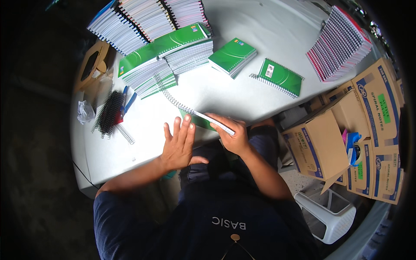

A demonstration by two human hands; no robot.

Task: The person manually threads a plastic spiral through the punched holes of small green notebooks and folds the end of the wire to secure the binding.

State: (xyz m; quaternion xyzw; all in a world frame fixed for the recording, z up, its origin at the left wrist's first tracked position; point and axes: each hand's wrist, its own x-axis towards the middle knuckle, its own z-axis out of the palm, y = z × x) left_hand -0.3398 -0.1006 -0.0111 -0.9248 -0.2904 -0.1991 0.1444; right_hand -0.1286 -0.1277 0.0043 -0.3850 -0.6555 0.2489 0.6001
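My right hand (232, 135) grips a green-covered notebook (203, 120) held on edge at the near side of the white table (216, 91). A long metal spiral wire (174, 100) runs from the notebook's far end up toward the left. My left hand (177, 145) is flat and open, fingers spread, resting on the table just left of the notebook, touching nothing else that I can tell.
Stacks of green spiral notebooks (169, 56), a smaller stack (232, 55) and a single one (280, 77) lie further back. A red-edged stack (340, 43) sits at right. Loose black spirals (110, 113) lie left. Cardboard boxes (346, 134) and a white stool (329, 212) stand at right.
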